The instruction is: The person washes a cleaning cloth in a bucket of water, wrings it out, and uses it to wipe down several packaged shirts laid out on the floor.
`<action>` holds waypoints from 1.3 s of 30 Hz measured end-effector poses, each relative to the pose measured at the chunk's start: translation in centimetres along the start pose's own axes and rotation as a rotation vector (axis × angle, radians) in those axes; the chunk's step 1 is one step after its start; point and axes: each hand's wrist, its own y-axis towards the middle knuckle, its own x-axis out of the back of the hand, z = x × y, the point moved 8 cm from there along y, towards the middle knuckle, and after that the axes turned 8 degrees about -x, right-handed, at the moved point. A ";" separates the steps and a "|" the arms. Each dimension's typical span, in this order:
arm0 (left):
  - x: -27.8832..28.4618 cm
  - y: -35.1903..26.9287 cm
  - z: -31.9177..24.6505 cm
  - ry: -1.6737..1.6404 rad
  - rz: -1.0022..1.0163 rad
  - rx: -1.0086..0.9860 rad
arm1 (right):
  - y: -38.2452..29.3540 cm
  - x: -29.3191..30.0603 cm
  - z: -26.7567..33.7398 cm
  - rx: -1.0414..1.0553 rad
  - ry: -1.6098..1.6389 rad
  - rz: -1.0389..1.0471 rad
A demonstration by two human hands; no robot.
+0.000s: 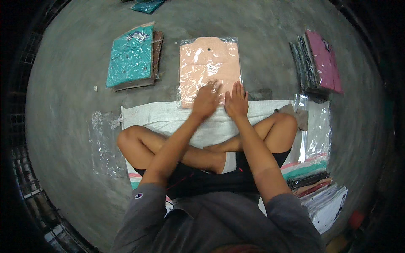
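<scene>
A folded peach garment in a clear plastic bag (209, 68) lies flat on the floor in front of me, its lower edge close to a white woven sheet (152, 110). My left hand (207, 98), slightly blurred, rests on or just over the lower middle of the bag, fingers spread a little. Over the bag's lower right corner lies my right hand (236, 100), palm down, fingers extended towards the top. Neither hand grasps anything. Whether the left palm touches the plastic cannot be told.
Bagged teal garments (131, 57) are stacked at the left. A stack with a pink one (324, 63) stands at the right. Clear plastic bags (106, 145) lie left of my knee, others (318, 136) at the right, near a greyish cloth (302, 119). Bagged white garments (326, 208) lie at lower right.
</scene>
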 end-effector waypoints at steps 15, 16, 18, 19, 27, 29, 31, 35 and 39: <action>-1.8 -5.6 9.4 0.358 -0.065 0.397 | -0.1 -0.3 0.4 -0.013 0.005 0.111; -1.9 -5.5 9.5 0.369 0.002 0.368 | 0.1 -0.8 0.3 -0.024 -0.011 0.117; -1.3 -6.1 10.7 0.349 0.063 0.333 | 0.0 -0.4 0.8 -0.024 0.021 0.166; -0.7 -6.2 11.3 0.319 0.056 0.327 | 0.1 0.3 0.9 -0.036 0.020 0.137; 2.6 -11.4 13.7 -0.074 -0.013 0.789 | 0.2 0.4 -0.7 -0.063 0.112 0.143; 1.7 -13.3 18.4 -0.297 -0.114 0.878 | -0.7 2.7 3.0 0.058 0.125 0.052; 2.3 -11.8 17.2 -0.641 -0.134 0.924 | -2.0 5.1 5.0 0.139 0.118 -0.025; 2.1 -9.0 12.6 -1.480 -0.409 0.881 | -4.9 5.7 10.3 0.570 0.205 -0.033; 1.6 -7.0 11.3 -1.827 -0.474 0.687 | -0.4 6.2 8.3 0.427 0.245 -0.158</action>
